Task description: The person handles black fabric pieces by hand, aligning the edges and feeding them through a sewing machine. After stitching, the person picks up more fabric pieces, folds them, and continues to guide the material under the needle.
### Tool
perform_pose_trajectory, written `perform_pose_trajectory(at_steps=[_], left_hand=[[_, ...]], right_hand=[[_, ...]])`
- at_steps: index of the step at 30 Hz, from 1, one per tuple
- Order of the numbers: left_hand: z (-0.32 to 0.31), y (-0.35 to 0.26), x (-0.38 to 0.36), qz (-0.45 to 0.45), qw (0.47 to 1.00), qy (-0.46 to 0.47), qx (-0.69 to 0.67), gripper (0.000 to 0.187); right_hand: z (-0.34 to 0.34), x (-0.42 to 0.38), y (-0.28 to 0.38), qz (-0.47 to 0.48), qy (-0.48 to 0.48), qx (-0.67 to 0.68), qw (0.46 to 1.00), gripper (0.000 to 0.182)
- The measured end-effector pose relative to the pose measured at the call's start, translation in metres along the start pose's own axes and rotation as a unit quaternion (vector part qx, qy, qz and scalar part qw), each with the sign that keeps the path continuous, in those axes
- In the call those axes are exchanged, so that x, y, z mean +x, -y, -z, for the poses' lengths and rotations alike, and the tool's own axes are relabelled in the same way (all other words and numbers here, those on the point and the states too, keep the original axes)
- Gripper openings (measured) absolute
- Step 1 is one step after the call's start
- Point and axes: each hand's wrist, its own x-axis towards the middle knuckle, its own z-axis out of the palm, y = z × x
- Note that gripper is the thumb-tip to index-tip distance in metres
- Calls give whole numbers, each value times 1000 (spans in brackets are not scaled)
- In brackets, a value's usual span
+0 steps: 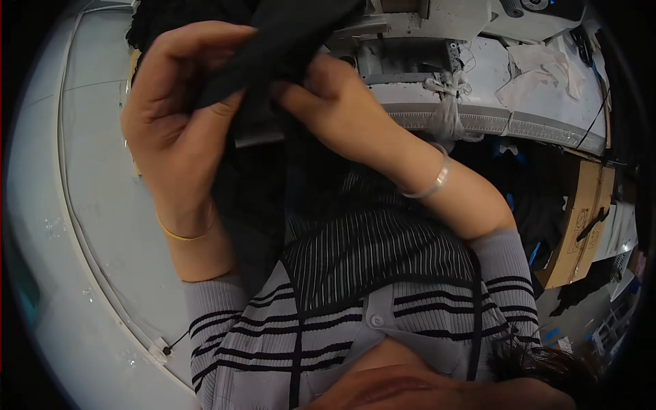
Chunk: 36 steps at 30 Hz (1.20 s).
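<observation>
Both the left hand [174,130] and right hand [328,102] pinch black fabric [273,41], its upper part cut off.

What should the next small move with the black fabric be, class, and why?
Probably slide the right hand along the black fabric to flatten the fold: both hands pinch it close together, with the left hand gripping its edge and the cloth bunched between them.
</observation>
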Motion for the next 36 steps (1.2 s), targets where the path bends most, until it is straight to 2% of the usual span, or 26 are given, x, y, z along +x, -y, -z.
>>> perform_pose_trajectory(at_steps=[1, 3, 4, 5, 6, 7, 8, 10, 12, 15, 17, 18, 20, 21, 23, 24, 28, 30, 31, 32, 33, 34, 35, 36], left_hand=[[2, 2, 0, -3, 1000, -2, 3, 23], [9, 16, 5, 135, 980, -5, 143, 22], [19, 31, 7, 180, 958, -4, 222, 23], [18, 46, 8, 177, 959, -7, 223, 23], [17, 59, 9, 39, 946, -43, 318, 23], [16, 66, 1, -93, 907, -73, 404, 23], [3, 68, -8, -67, 940, -100, 318, 25], [-21, 70, -20, -61, 974, -75, 205, 26], [-32, 78, -25, -87, 968, -76, 222, 28], [-27, 92, -24, -87, 955, -136, 248, 30], [-17, 102, -17, -56, 963, -157, 214, 30], [-16, 103, -14, -56, 963, -157, 214, 30], [-17, 105, -5, 55, 991, -117, 46, 23], [-16, 107, -4, 52, 992, -112, 41, 23], [-5, 112, -7, 17, 982, -77, 174, 17], [-6, 112, -6, 5, 984, -93, 151, 10], [-12, 93, -4, 27, 980, -146, 132, 7], [-14, 80, -2, 30, 979, -202, 21, 8], [-13, 73, -2, -10, 982, -189, 23, 6], [-13, 62, -1, -9, 982, -189, 26, 6], [-16, 50, 0, -61, 979, -163, 106, 11], [-19, 35, 1, -114, 967, -136, 185, 17], [-22, 17, -1, -116, 967, -133, 186, 17], [-25, -4, -6, -122, 954, -74, 264, 22]], right_hand=[[-9, 12, 2, 24, 5, 22, 999, 18], [-12, 13, 1, 56, 7, 46, 997, 18], [-8, 1, -10, 52, -36, -19, 998, 19], [-2, -9, -18, 48, -79, -86, 992, 20], [5, -17, -15, 47, -78, -86, 992, 20], [9, -28, -11, 0, -76, -89, 993, 20], [11, -37, -10, -47, -73, -92, 992, 21], [9, -42, -11, -15, -82, -84, 993, 23], [10, -48, -12, 15, -92, -74, 993, 25], [20, -49, -9, 47, -88, -128, 987, 24], [26, -46, -4, -11, -120, -99, 988, 23], [26, -40, -4, -12, -120, -99, 988, 23], [26, -28, -5, 59, -207, -36, 976, 22], [29, -27, -3, 61, -215, -37, 974, 22], [35, -30, 3, 25, -193, -56, 979, 19], [37, -33, 4, 24, -199, -56, 978, 19], [46, -48, 5, 75, -230, -103, 965, 11], [48, -52, 8, 90, -238, -124, 959, 13], [48, -53, 15, 132, -226, -183, 948, 22], [48, -53, 18, 173, -213, -241, 931, 32], [48, -50, 18, 174, -212, -238, 932, 32], [48, -44, 18, 190, -188, -331, 905, 41], [47, -40, 17, 204, -164, -420, 869, 51], [43, -37, 16, 203, -167, -418, 869, 51]])
